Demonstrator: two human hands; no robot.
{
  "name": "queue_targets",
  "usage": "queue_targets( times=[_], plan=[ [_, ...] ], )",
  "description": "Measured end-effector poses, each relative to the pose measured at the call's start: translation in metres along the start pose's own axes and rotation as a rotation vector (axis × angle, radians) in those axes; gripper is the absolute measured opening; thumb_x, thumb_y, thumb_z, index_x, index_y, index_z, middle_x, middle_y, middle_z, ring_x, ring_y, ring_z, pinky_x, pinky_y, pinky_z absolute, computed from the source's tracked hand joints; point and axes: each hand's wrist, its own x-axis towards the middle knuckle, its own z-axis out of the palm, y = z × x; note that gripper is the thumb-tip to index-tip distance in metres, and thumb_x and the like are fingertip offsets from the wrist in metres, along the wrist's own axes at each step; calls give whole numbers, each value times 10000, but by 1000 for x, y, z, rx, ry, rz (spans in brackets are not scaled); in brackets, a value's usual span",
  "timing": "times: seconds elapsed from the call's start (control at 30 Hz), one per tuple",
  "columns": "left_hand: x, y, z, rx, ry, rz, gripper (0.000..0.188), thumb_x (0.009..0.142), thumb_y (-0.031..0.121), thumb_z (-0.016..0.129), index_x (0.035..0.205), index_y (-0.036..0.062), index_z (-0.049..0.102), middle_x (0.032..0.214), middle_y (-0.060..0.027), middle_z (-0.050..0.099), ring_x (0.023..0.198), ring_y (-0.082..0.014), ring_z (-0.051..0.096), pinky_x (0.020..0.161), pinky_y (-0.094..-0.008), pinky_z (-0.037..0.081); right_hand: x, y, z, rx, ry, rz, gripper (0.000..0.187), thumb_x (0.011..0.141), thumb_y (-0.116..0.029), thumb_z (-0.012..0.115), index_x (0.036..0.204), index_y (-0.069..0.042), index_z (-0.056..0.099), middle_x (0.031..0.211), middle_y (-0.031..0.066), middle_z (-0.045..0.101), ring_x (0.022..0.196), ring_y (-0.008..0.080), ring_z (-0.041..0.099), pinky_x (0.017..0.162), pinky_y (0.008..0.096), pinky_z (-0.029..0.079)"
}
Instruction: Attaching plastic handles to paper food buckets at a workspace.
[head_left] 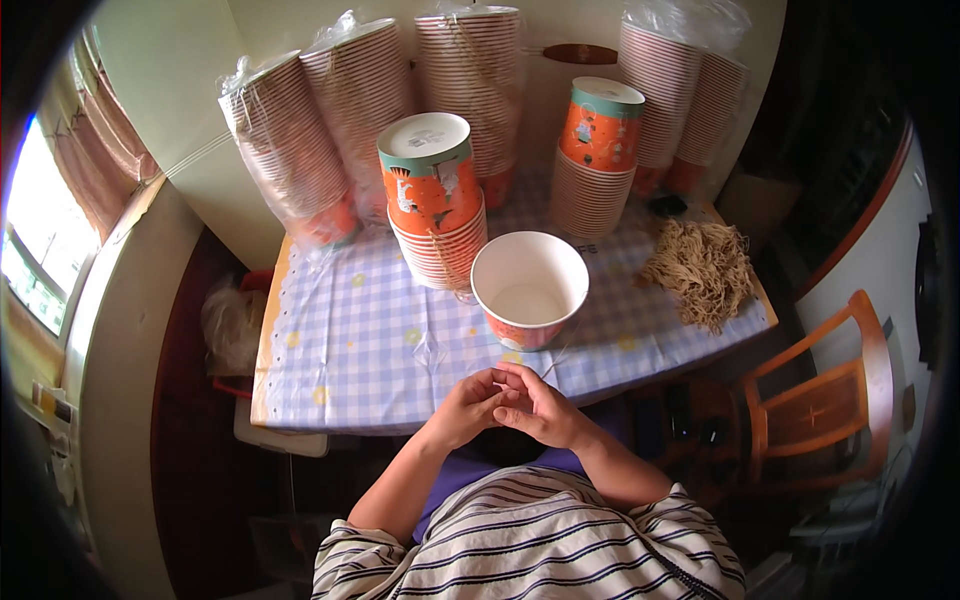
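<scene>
My left hand point(470, 408) and my right hand point(545, 410) meet in front of me at the table's near edge. Their fingers are bent and overlap, so whatever lies between them, if anything, is hidden. Just beyond stands a white-lined paper bucket point(530, 290) with its mouth up and an orange printed outside; neither hand touches it. Behind it to the left rises a nested stack of upside-down orange paper buckets point(432, 200), its top one showing a green band and white base. A similar stack point(598, 150) stands farther back on the right.
Tall plastic-wrapped bucket stacks point(290, 150) line the back of the table. A tangled heap of tan strings point(702, 270) lies at the right. The table wears a blue checked cloth point(340, 350). A wooden chair point(815, 410) stands right; a red container point(255, 285) holding plastic is left.
</scene>
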Motion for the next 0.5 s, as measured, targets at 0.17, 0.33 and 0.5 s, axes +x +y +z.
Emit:
queue_targets(
  times=[0.17, 0.33, 0.5],
  plan=[
    [-6, -2, -14, 38, 41, -94, 201, 931, 191, 538, 1056, 33, 550, 911, -11, 615, 767, -51, 553, 654, -187, 467, 2, -1, -9, -282, -17, 121, 309, 838, -233, 674, 1005, 11, 585, 647, -42, 532, 567, 30, 440, 522, 219, 389],
    [-9, -2, -20, -4, 127, -164, 296, 957, 303, 474, 1071, 48, 574, 830, -38, 631, 730, -94, 574, 658, -216, 446, -3, -20, -16, -311, 51, 104, 142, 876, -125, 617, 905, 14, 624, 718, -19, 602, 643, 30, 508, 576, 194, 425],
    [-13, -5, -22, -46, 73, -252, 335, 955, 329, 471, 1015, 30, 610, 792, -50, 638, 724, -109, 580, 656, -224, 436, -4, -24, -20, -339, 100, 71, 127, 871, -118, 622, 861, 8, 634, 714, -10, 608, 658, 32, 509, 590, 197, 438]
  ],
)
